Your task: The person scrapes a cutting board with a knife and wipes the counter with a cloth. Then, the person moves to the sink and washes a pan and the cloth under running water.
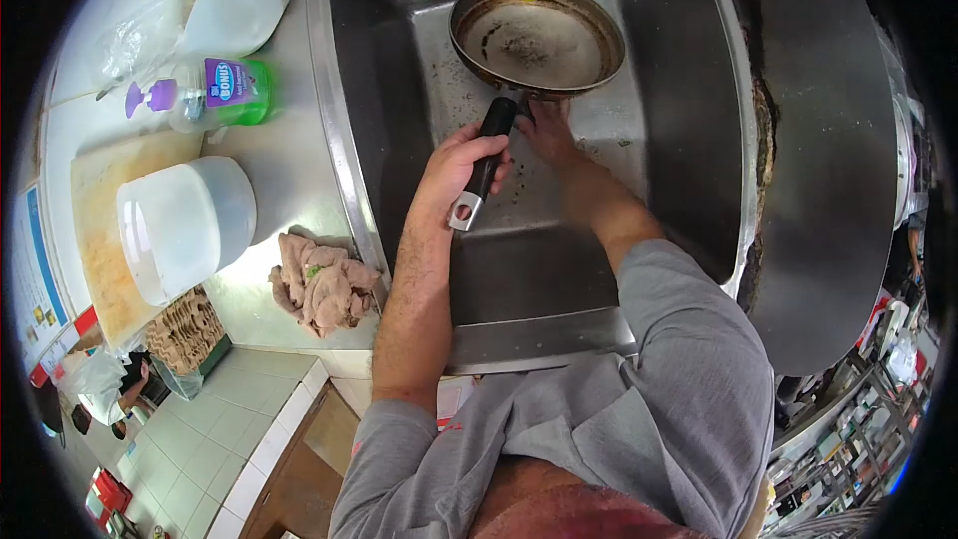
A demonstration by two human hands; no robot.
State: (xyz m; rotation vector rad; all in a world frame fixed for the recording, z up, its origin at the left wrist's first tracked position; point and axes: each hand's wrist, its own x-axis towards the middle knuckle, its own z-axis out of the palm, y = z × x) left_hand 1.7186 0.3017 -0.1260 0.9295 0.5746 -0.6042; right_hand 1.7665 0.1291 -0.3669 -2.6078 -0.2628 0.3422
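My left hand (467,168) is closed around the black handle of a frying pan (529,45), which is tilted inside the metal sink (689,130). The pan's inside is brown-stained near the rim, with a greyish, wet-looking bottom. My right hand (547,130) reaches to the pan's near underside, close to where the handle joins. Its fingertips are hidden behind the pan, so whether they hold anything does not show. Small food bits lie scattered on the sink floor beneath.
Left of the sink, the counter holds a crumpled brownish cloth (324,282), a white plastic tub (188,228) and a green soap bottle (225,93) with a purple pump. Egg trays (186,329) stand at the lower left. A person (108,394) is in the background.
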